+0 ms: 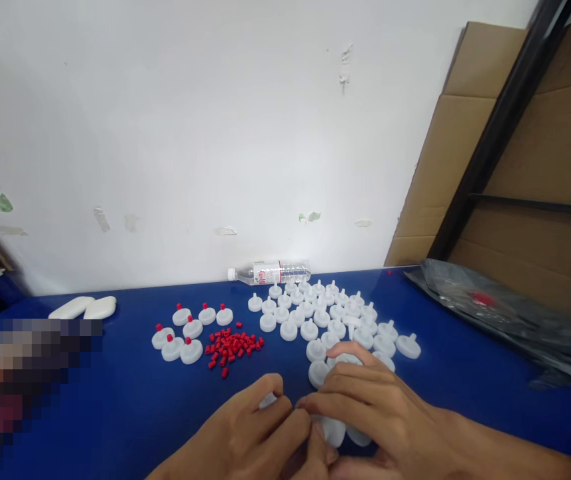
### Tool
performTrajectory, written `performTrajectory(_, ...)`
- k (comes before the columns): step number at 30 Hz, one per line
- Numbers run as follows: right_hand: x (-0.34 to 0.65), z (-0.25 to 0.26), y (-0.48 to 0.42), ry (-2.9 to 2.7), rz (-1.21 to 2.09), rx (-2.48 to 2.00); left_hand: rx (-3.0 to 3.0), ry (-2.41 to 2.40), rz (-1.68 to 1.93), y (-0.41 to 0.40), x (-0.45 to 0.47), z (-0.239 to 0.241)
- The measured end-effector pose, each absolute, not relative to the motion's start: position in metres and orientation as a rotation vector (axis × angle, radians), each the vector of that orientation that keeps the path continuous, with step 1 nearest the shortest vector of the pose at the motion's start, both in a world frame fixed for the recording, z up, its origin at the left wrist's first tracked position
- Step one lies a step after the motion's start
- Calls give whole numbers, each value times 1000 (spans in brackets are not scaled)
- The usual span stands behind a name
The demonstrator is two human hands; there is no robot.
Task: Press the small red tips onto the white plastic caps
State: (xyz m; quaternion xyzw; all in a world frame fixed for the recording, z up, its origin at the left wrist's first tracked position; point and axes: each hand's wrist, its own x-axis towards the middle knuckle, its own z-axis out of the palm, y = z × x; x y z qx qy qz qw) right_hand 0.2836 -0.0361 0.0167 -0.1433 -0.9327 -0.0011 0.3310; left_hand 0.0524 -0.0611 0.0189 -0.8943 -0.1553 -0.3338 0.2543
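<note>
My left hand (270, 430) is closed at the front of the blue table, its fingers curled. Between them shows a bit of a white nozzle cap (268, 400), mostly hidden. My right hand (365, 407) meets it, fingers bent and fingertips pressed close together; whatever they pinch is hidden. White caps (334, 432) lie under and beside the right hand. Beyond it spreads a large group of white nozzle caps (289, 329), spouts mostly up. Left of that is a pile of small red tips (235, 345). Several white caps with red tips on their spouts (191, 351) stand further left.
A clear plastic bottle (268, 272) lies against the white wall. Two white rounded objects (99, 307) sit at the back left, near a blurred-out area. A dark plastic bag (505, 320) covers the right side, beside cardboard (445, 147) and a black frame bar (490, 160).
</note>
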Motion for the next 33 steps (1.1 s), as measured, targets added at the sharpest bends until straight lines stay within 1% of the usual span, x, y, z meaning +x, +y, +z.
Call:
performTrajectory(13, 277, 17, -37, -2384, -64, -399, -2411, -479, -949, -55, 55, 14)
performTrajectory(33, 276, 12, -35, -2416, 10, -392, -2450, -482, -865, -56, 54, 13)
